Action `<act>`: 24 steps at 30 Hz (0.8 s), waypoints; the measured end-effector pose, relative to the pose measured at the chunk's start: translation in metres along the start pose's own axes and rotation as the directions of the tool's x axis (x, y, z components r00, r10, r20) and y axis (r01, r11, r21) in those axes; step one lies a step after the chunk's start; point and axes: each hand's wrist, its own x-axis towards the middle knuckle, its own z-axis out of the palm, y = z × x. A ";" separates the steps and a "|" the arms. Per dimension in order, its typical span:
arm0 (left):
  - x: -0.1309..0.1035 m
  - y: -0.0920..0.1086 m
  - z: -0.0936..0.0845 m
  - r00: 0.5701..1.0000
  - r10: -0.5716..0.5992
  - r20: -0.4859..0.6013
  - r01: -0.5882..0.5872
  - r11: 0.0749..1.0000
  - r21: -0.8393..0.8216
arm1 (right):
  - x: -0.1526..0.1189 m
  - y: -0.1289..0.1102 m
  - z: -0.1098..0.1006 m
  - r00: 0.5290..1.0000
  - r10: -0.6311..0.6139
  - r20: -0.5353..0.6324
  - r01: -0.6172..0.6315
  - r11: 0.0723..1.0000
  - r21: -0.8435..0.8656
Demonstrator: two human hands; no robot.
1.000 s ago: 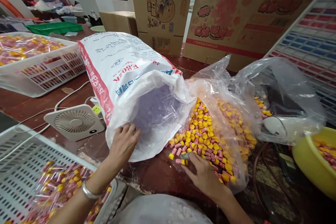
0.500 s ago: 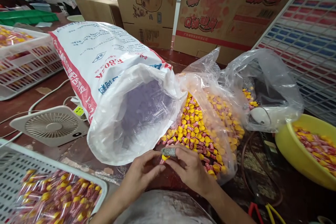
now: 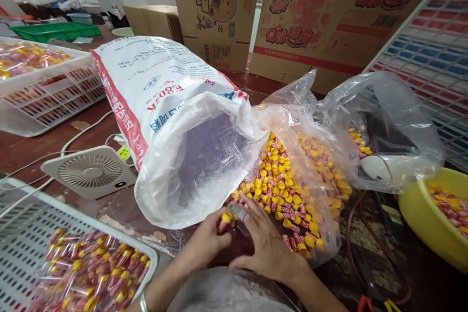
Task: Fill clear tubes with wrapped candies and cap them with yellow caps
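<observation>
Left hand (image 3: 206,241) pinching a yellow-capped tube (image 3: 224,222), right hand (image 3: 266,236) spread open close beside it
The tube sits upright and slightly tilted in the left fingers, near the right hand's grey-wrapped finger (image 3: 237,211); ahead of the hands a white sack (image 3: 157,73) gapes on the bench (image 3: 82,131), clear tubes inside, with capped pieces (image 3: 280,190) spilling from a clear bag (image 3: 329,234) just beyond the right hand, and a basket (image 3: 155,258) left of the left hand
</observation>
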 end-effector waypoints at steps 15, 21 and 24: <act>0.015 -0.025 -0.080 0.962 0.237 0.137 -0.171 0.130 0.977 | -0.022 0.032 0.022 0.967 0.256 -0.007 -0.242 0.904 -0.353; 0.012 -0.032 -0.097 0.966 0.251 0.055 -0.105 0.190 0.976 | -0.023 0.040 0.020 0.960 0.271 -0.073 -0.280 0.929 -0.242; 0.015 -0.025 -0.093 0.962 0.271 0.026 -0.134 0.390 0.911 | -0.021 0.035 0.009 0.922 0.345 -0.179 -0.342 0.939 0.048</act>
